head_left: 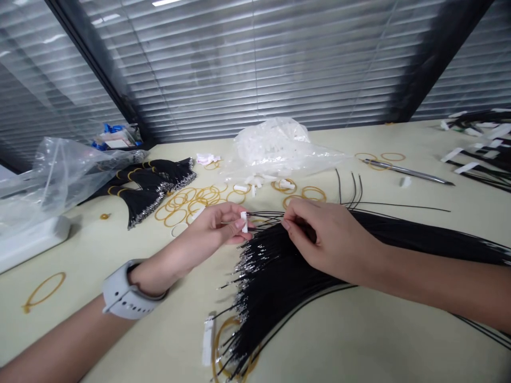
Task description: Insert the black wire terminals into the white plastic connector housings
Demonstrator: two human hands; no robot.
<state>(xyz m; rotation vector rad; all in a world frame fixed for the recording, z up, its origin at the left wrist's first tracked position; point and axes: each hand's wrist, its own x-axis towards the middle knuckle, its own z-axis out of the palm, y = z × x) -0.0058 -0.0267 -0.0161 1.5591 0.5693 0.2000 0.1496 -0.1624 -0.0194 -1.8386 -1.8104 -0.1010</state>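
My left hand (225, 224) pinches a small white connector housing (244, 221) between thumb and fingers. Thin black wires (265, 215) run from it toward my right hand (319, 231). That hand is closed, thumb against forefinger, on a black wire just above the bundle. Beneath both hands spreads a thick bundle of black wires (287, 266), with silvery metal terminals at its left ends. Whether every wire by the housing is seated in it cannot be made out.
Yellow rubber bands (187, 202) and several white housings (255, 181) lie behind my left hand. Further back are a clear plastic bag (275, 141), banded black wires (147, 186) and metal tweezers (411, 171). Another white housing (208, 340) sits near the front; finished-looking wires (487, 143) lie right.
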